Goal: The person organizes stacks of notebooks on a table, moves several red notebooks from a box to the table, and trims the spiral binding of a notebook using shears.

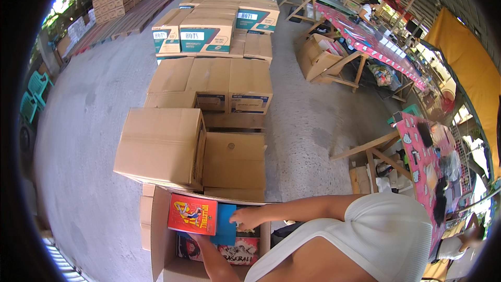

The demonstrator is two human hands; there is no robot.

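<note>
An open cardboard box (158, 240) stands at the lower edge with several books inside. My left hand (195, 238) comes up from below and holds a red book (192, 214) with a yellow figure on its cover, raised over the box. My right hand (244, 218) reaches in from the right and grips a blue book (225, 224) next to the red one. Under them lies a book with a red and white cover (241, 250).
Closed cardboard boxes (162, 146) are stacked in rows straight ahead on the concrete floor (83, 141). Wooden trestle tables with pink cloths (425, 151) run along the right, with a person (369, 8) far back. Green chairs (32, 94) stand at the left.
</note>
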